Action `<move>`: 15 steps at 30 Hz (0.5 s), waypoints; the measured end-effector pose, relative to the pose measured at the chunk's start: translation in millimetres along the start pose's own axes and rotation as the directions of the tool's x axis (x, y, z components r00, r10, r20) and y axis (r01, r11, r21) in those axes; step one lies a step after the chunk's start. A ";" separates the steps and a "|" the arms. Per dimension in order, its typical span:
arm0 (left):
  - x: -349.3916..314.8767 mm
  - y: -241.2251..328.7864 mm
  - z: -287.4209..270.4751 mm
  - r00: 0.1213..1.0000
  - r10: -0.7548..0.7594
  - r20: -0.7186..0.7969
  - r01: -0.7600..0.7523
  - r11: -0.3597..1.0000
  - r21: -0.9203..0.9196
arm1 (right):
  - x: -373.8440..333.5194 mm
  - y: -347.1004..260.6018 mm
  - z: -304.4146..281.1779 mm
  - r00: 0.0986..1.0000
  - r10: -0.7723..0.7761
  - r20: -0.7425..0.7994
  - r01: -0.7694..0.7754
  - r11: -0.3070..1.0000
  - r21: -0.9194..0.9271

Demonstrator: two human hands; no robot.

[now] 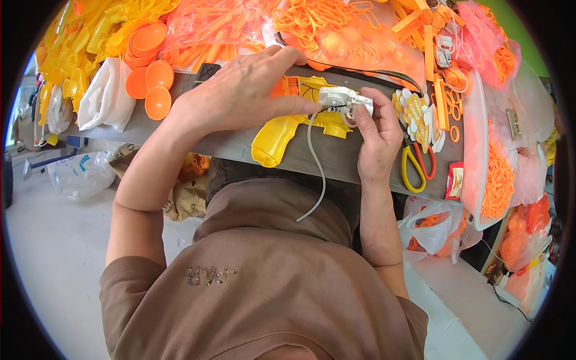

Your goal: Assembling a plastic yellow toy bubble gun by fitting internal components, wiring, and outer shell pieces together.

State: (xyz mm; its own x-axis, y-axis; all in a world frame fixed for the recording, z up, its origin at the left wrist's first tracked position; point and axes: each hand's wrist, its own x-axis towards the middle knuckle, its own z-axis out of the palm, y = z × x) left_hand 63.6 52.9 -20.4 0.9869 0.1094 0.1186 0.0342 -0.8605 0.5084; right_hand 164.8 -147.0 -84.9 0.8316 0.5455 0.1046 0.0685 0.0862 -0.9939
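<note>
The room has a pale floor (66,258) and a bit of green wall (528,42) at the far right. Across the room stands a grey desk (231,147), with the person up against its near edge. The desk is very full along its far side. A big heap of yellow parts (90,36) is at the far left, and heaps of orange parts (210,33) fill the far middle. A long pale tray (474,141) at the right has little orange pieces in it. A white bag (107,99) sits near the left end.

The left hand (249,84) is spread, with its thumb far from its bent fingers. The thumb tip is right by the white part; I cannot tell if they touch.

The yellow shell (273,144) is at the middle of the near edge, hollow side up. Its long handle slants, with the end pointing left and toward the person.

The right hand (381,135) pinches the right end of the white part (339,97), thumb against fingers, over the shell. The white part lies longways from left to right.

Scissors (422,170) rest right of that hand, handles toward the person. A thin grey tube (318,159) hangs from the white part toward the person's lap.
</note>
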 end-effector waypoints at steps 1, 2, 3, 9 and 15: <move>-3.9 2.8 -3.5 0.999 -0.027 0.035 0.029 0.998 -0.050 | 0.5 0.6 -0.6 1.000 -0.004 0.003 0.004 1.000 -0.015; -7.1 3.7 -5.5 0.999 -0.029 0.037 0.031 0.998 -0.048 | 0.5 0.6 -0.2 1.000 -0.001 0.003 0.001 1.000 -0.012; -9.8 4.2 -7.1 0.999 -0.007 0.051 0.012 0.995 -0.098 | 0.7 0.5 0.3 1.000 0.001 0.004 -0.001 1.000 -0.002; -24.8 5.3 -1.1 1.000 0.001 0.029 0.004 0.988 -0.153 | 1.7 -2.8 2.4 1.000 0.029 0.012 -0.029 1.000 0.012; -30.4 -2.0 0.6 0.996 0.075 0.042 -0.068 0.986 -0.150 | 2.2 -2.7 5.7 1.000 0.025 0.017 -0.026 0.999 0.042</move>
State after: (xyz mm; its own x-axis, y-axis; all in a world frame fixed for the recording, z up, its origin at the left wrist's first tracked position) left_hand 33.6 51.0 -25.6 0.9925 0.0236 0.1202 -0.0566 -0.7815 0.6214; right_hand 163.3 -141.3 -81.8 0.8234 0.5618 0.0800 0.0239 0.1067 -0.9940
